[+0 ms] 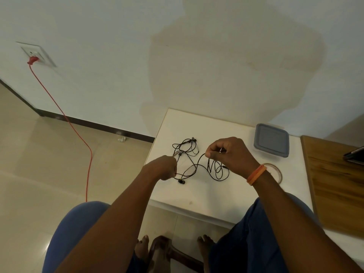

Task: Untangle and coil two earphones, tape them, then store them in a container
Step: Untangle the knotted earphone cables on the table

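Both hands, left hand and right hand, pinch the tangled black earphone cords over the worktop, so untangling is underway; coiling, taping and storing in the lidded container remain.

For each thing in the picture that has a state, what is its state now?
earphone cables: tangled, lying on the white table
left hand: closed on a cable
right hand: pinching a cable
container: lid on
tape roll: lying flat, untouched
red plug: in the wall socket

Both hands apparently pinching tangled earphones.
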Demonstrator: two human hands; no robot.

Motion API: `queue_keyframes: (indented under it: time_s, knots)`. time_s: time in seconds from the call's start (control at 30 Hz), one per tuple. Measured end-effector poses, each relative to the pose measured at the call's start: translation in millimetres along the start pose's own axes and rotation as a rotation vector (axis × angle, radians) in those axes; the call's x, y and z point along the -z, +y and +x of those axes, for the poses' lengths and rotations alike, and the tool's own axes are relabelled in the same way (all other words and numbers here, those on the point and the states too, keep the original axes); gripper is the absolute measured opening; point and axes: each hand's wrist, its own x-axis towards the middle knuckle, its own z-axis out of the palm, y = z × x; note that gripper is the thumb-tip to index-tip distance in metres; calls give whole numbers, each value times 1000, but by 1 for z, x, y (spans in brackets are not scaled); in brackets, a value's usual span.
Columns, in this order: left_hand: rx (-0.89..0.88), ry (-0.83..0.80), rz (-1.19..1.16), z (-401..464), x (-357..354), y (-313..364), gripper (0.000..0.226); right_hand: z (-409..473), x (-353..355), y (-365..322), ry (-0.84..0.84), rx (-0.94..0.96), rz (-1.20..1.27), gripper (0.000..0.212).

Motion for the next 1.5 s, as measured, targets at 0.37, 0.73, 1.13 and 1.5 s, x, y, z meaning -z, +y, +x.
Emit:
queue_keyframes:
  time_s: [0.37,0.73,1.13,1.5]
  knots:
    - [-78,206,-132,2,10,1,25,4,-26,3,-42,22,-109,7]
    - [-353,90,-783,-26,39,19,16,10,-30,-4,23,33,-49,11]
    - [-4,349,-279,-31,51,-22,14,7,16,8,-125,-253,177,11]
    - [-73,53,-255,-21,37,-10,15,7,11,7,-101,-197,248,7]
